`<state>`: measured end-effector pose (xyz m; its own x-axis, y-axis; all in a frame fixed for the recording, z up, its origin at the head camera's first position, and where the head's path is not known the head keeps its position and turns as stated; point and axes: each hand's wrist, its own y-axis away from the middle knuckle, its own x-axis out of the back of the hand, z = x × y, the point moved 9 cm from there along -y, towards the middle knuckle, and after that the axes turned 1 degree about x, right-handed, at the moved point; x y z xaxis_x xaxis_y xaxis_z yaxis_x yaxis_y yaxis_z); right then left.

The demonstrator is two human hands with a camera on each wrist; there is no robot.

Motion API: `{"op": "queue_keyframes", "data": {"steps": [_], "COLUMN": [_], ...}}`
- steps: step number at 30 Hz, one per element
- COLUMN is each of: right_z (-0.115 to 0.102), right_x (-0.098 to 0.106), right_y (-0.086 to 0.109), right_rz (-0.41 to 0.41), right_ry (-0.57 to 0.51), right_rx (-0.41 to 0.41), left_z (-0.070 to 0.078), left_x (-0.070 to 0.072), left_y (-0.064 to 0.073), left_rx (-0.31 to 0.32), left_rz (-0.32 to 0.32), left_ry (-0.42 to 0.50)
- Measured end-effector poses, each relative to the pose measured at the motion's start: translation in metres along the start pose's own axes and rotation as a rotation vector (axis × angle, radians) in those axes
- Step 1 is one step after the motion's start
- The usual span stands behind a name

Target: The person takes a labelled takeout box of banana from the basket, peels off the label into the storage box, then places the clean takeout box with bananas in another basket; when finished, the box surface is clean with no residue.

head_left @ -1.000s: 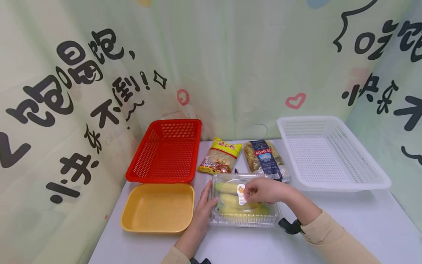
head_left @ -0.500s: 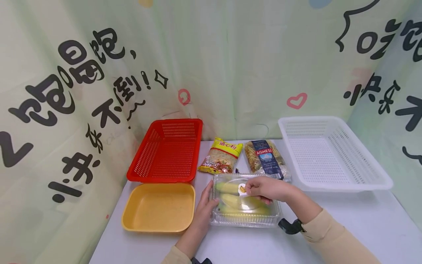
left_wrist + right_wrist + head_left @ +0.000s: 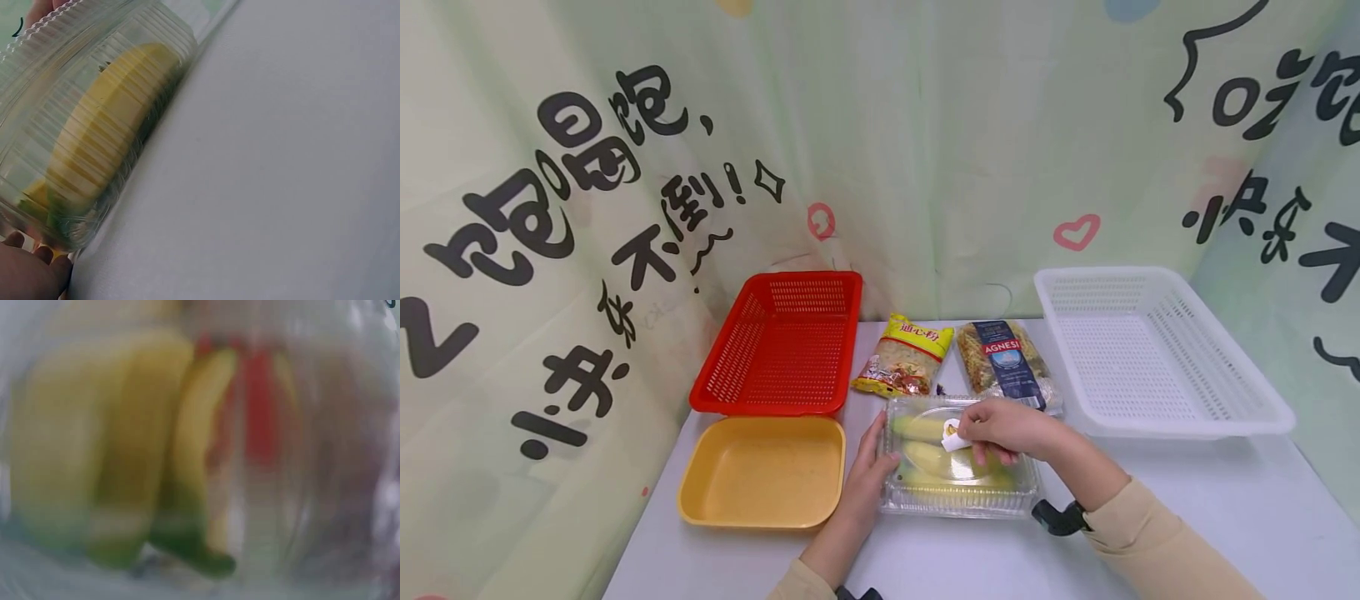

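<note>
In the head view a clear plastic clamshell box (image 3: pixel 958 496) of bananas (image 3: pixel 925 458) sits on the table. My right hand (image 3: pixel 1011 429) is over its lid, thumb and forefinger pinching the lower part of a white sticker (image 3: pixel 953 435) with a banana picture. That lower part is lifted and folded back. The other fingers hang loosely over the lid. My left hand (image 3: pixel 867 475) rests against the box's left side, fingers along the edge and thumb at the lid. The left wrist view shows a banana (image 3: pixel 106 125) through the ribbed wall; the right wrist view is blurred.
Behind the box lie a yellow-topped pasta bag (image 3: pixel 904 357) and a dark-labelled pasta bag (image 3: pixel 1006 362). A red basket (image 3: pixel 850 333) and a yellow basin (image 3: pixel 760 527) stand at left, a white basket (image 3: pixel 1180 427) at right. A printed curtain (image 3: pixel 880 150) hangs behind the table (image 3: pixel 955 562).
The sticker lay nearly flat with its lower part showing; now that part is peeled up and folded over by my right thumb and forefinger. My left hand stays at the box.
</note>
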<state>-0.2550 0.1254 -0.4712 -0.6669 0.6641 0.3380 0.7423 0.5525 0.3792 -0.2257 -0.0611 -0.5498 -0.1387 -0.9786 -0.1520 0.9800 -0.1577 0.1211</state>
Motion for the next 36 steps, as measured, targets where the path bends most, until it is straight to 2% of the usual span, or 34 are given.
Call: {"op": "queue_keyframes", "data": {"steps": [7, 16, 22, 26, 29, 33, 36], "right_z": [0.004, 0.006, 0.009, 0.008, 0.008, 0.008, 0.007], "right_x": [-0.002, -0.003, -0.001, 0.008, 0.013, 0.008, 0.007], "right_y": [-0.004, -0.004, -0.004, -0.004, -0.004, -0.005, -0.004], "right_rz": [-0.039, -0.082, -0.085, -0.029, -0.002, -0.031, -0.032], "right_ry": [-0.141, -0.250, -0.310, -0.400, -0.399, -0.309, -0.296], "right_rx": [0.026, 0.046, 0.028, 0.029, 0.017, -0.015, -0.030], "left_z": [0.000, 0.000, 0.000, 0.000, 0.001, 0.000, 0.000], "left_x": [0.001, 0.002, 0.002, 0.001, 0.001, 0.000, -0.001], "left_y": [0.000, 0.001, 0.001, 0.001, 0.001, 0.003, 0.003], "left_rx": [-0.003, -0.009, -0.013, -0.020, -0.018, -0.002, 0.001], "left_rz": [0.011, 0.017, 0.006, 0.003, 0.004, 0.012, 0.017], "left_ry": [-0.040, -0.100, -0.111, -0.112, -0.117, -0.128, -0.134]}}
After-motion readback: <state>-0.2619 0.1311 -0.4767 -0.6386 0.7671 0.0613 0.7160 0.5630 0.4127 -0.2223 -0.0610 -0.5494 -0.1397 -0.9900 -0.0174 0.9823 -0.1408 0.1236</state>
